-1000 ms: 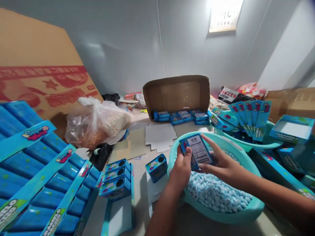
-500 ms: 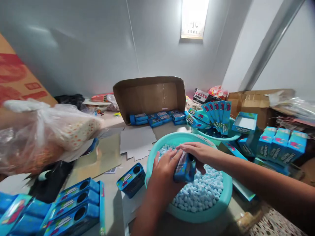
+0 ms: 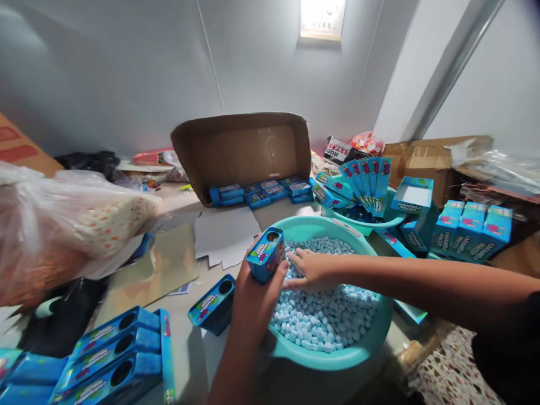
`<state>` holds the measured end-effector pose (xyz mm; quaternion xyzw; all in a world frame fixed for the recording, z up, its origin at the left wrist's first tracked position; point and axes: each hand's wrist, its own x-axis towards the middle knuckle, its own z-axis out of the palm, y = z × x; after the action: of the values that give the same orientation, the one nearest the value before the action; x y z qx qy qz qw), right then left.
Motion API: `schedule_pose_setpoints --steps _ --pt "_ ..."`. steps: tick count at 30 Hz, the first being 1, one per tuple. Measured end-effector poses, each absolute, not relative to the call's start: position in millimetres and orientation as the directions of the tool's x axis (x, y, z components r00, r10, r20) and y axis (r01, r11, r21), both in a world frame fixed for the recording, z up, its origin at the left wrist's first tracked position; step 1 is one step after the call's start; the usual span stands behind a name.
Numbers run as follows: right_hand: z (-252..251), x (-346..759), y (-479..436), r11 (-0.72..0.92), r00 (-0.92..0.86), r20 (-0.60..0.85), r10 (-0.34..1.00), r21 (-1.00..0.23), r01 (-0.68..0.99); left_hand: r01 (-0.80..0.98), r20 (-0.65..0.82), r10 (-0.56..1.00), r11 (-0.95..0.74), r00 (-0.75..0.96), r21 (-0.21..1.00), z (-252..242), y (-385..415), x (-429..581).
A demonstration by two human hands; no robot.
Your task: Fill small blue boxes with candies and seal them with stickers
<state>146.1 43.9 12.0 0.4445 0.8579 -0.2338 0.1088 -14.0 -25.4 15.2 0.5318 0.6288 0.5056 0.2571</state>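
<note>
My left hand [image 3: 253, 298] clasps a blue box [image 3: 265, 254], hole up. My right hand [image 3: 311, 269], at three o'clock, lies loosely open on candies [image 3: 324, 320]. I judge the closed boxes [image 3: 261, 197] at twelve o'clock done.

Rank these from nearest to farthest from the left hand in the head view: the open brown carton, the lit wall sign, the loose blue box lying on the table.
1. Loose blue box: on the table, just left of the left hand.
2. Open brown carton: farther back, on its side.
3. Lit wall sign: deepest, high above the carton.
</note>
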Motion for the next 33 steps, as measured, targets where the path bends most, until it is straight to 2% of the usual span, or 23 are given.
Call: schedule_pose_setpoints --steps 2,5,9,12,14,18,22,27,31,33 --pt "15 144 23 0.553 -0.624 -0.327 0.71 -0.289 0.781 0.42 0.209 0.935 -0.073 -0.286 0.905 14 -25 -14" --pt "14 138 -1 0.618 -0.642 -0.232 0.731 -0.173 0.767 0.396 0.17 0.957 -0.066 -0.234 0.916 15 -25 -12" --pt "4 139 13 0.663 -0.672 -0.11 0.732 -0.112 0.74 0.365 0.12 0.974 -0.042 -0.193 0.93 18 -27 -9" --pt "-3 151 49 0.642 -0.644 -0.047 0.763 -0.048 0.765 0.373 0.132 0.969 -0.046 -0.208 0.927 19 -27 -8" --pt "-6 161 69 0.586 -0.588 -0.08 0.805 -0.05 0.809 0.387 0.15 0.966 -0.058 -0.212 0.92 18 -26 -9" --pt "-7 172 76 0.543 -0.565 -0.133 0.814 -0.168 0.823 0.436 0.184 0.968 -0.092 -0.173 0.895 14 -25 -11" --pt "0 178 59 0.527 -0.611 -0.16 0.775 -0.371 0.765 0.465 0.206 0.968 -0.117 -0.146 0.878 14 -25 -12" --pt "7 180 50 0.325 -0.59 -0.279 0.758 -0.623 0.712 0.424 0.196 0.967 -0.112 -0.16 0.899 15 -25 -12" --pt "5 172 54 0.039 -0.417 -0.401 0.816 -0.68 0.732 0.48 0.206 0.974 -0.135 -0.098 0.867 12 -23 -11" --pt "3 167 55 0.023 -0.332 -0.382 0.862 -0.626 0.78 0.482 0.176 0.983 -0.128 -0.056 0.867 12 -23 -10"
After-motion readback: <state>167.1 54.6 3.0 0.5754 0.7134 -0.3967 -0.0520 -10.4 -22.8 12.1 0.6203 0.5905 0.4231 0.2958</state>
